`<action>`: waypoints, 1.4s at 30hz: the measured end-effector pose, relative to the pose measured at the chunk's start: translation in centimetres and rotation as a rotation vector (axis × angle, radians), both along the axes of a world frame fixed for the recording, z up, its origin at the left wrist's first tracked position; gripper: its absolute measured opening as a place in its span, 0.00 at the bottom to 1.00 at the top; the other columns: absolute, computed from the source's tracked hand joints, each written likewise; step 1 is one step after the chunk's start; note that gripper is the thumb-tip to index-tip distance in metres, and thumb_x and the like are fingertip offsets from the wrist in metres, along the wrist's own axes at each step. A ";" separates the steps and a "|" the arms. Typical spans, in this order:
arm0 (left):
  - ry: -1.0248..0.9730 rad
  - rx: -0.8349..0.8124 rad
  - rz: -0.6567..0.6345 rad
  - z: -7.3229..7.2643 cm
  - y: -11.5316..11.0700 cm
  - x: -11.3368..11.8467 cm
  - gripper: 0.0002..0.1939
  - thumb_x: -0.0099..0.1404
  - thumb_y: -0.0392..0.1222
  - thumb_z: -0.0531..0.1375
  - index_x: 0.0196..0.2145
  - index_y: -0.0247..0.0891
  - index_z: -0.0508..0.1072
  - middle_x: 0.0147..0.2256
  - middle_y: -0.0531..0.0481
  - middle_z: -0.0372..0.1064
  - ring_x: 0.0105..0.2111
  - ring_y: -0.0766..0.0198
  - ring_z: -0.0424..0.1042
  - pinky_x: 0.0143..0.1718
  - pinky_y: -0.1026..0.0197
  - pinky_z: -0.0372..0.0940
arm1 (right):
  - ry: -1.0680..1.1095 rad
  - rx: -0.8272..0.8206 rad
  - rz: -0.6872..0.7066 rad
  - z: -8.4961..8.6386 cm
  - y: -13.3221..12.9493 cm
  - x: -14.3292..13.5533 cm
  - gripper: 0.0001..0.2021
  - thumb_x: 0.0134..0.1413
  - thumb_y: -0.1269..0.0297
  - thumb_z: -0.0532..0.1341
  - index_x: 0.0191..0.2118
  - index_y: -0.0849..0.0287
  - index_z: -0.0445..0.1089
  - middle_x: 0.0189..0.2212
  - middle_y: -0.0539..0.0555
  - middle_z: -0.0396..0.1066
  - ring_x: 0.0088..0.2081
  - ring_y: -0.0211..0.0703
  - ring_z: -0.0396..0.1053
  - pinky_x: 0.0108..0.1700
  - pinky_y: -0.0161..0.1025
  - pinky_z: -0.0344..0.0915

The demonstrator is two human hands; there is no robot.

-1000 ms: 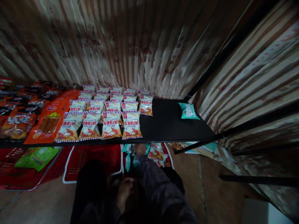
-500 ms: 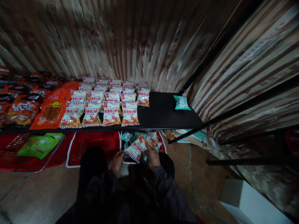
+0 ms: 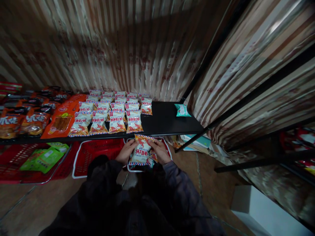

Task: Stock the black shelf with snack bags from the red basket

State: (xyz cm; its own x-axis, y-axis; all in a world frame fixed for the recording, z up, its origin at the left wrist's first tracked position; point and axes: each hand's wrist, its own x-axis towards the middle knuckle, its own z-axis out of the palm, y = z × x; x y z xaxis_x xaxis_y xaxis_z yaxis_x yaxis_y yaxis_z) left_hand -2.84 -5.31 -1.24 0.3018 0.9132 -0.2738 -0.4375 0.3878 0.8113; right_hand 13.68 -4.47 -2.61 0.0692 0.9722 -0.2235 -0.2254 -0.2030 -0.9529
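A white and orange snack bag (image 3: 140,153) is held by both hands, low down in front of the black shelf (image 3: 162,122). Its left edge is pinched by the left hand (image 3: 126,152), and its right edge is pinched by the right hand (image 3: 160,152). The grip of each hand is closed on the bag, near its top corners.

Half a second ago, the bag was held by the right hand alone and was tipped to one side. Now it has been turned straighter, and the left hand has been brought up to it. Its shrimp picture is seen at the top, so it is upside down next to the shelf bags. This means the bag has been lifted out but has not been set down anywhere.

Under it, the rim of a red basket (image 3: 169,150) can be seen. More wrappers are kept inside, but they are mostly hidden by the bag and hands.

On the shelf, the same kind of bags (image 3: 134,122) are lined up in rows. Beside them, on the left, flat orange packs (image 3: 61,121) are laid out. A small blue-green bag (image 3: 182,110) is left by itself near the shelf's right end. Green bags (image 3: 48,160) are piled in another basket (image 3: 12,165).
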 end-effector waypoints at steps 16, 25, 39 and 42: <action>0.090 -0.307 0.256 -9.5 0.3 2.3 0.14 0.50 0.42 0.66 0.33 0.38 0.66 0.23 0.53 0.70 0.24 0.63 0.72 0.30 0.60 0.66 | 0.178 -0.145 0.142 -8.2 -1.8 -1.7 0.26 0.31 0.53 0.72 0.40 0.54 0.68 0.31 0.51 0.76 0.37 0.51 0.74 0.39 0.46 0.68; 0.187 -0.379 0.170 -12.7 0.4 1.3 0.18 0.50 0.46 0.65 0.38 0.41 0.68 0.30 0.50 0.73 0.32 0.60 0.73 0.31 0.61 0.64 | 0.108 -0.208 0.137 -12.5 -2.4 -1.0 0.26 0.30 0.55 0.72 0.41 0.53 0.69 0.31 0.51 0.76 0.34 0.48 0.74 0.40 0.45 0.69; 0.217 -0.371 0.144 -13.3 -1.2 0.6 0.22 0.48 0.44 0.68 0.40 0.39 0.68 0.32 0.47 0.75 0.33 0.57 0.74 0.34 0.57 0.65 | 0.075 -0.278 0.056 -15.2 -3.0 -2.0 0.29 0.31 0.52 0.71 0.44 0.55 0.68 0.26 0.50 0.75 0.32 0.49 0.74 0.39 0.47 0.69; 0.220 -0.393 0.182 -14.0 -1.5 0.1 0.24 0.49 0.45 0.67 0.42 0.39 0.67 0.33 0.46 0.75 0.34 0.57 0.74 0.33 0.58 0.65 | 0.084 -0.308 0.091 -15.8 -4.1 -2.4 0.29 0.25 0.56 0.73 0.41 0.55 0.70 0.26 0.50 0.75 0.33 0.49 0.74 0.41 0.48 0.69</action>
State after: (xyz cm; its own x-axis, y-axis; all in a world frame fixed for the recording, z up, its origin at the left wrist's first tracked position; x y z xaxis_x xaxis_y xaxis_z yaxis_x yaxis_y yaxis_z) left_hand -2.73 -6.85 -15.28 0.0429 0.7604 -0.6480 -0.3615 0.6165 0.6995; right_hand 11.29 -8.59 -18.40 -0.0457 0.8595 -0.5091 -0.2686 -0.5015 -0.8224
